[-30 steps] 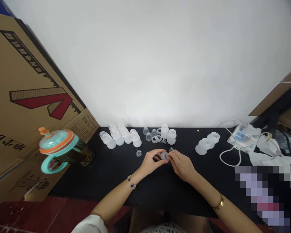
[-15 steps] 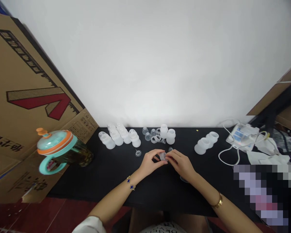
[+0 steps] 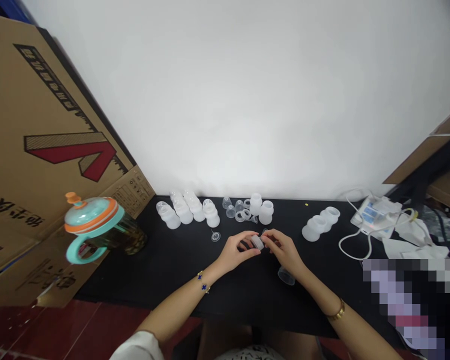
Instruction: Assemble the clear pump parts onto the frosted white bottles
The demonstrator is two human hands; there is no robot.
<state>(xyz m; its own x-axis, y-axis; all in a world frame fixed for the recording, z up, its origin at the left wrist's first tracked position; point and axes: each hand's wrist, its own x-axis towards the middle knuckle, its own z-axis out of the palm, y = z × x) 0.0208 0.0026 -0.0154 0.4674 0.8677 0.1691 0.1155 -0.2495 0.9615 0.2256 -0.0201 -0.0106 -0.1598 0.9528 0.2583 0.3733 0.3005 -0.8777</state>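
Note:
Between my hands, over the middle of the black table, is a small whitish ribbed bottle ring (image 3: 257, 243). My left hand (image 3: 235, 254) grips it from the left, with thumb below and fingers above. At its right edge, the thumb and fingertips of my right hand (image 3: 285, 252) are closed in a pinch; the fingers partly hide what lies between them. A clear cap (image 3: 286, 276) lies on the table beside my right wrist. Left of my left hand rests a clear bottle nipple (image 3: 215, 236). Another small clear piece (image 3: 264, 231) shows just behind my right fingers.
Several capped baby bottles (image 3: 168, 216) stand back left. Behind my hands are clear caps (image 3: 230, 211), rings (image 3: 240, 216) and white bottle bodies (image 3: 265, 213). More bodies (image 3: 312, 229) stand right, before a cabled device (image 3: 373, 216). A lidded mug (image 3: 93, 227) stands beside a cardboard box (image 3: 60, 190).
The bottle ring has tilted between my fingers, and more of its ribbed side shows. The clear cap by my right wrist is more exposed. The whole view has shifted slightly.

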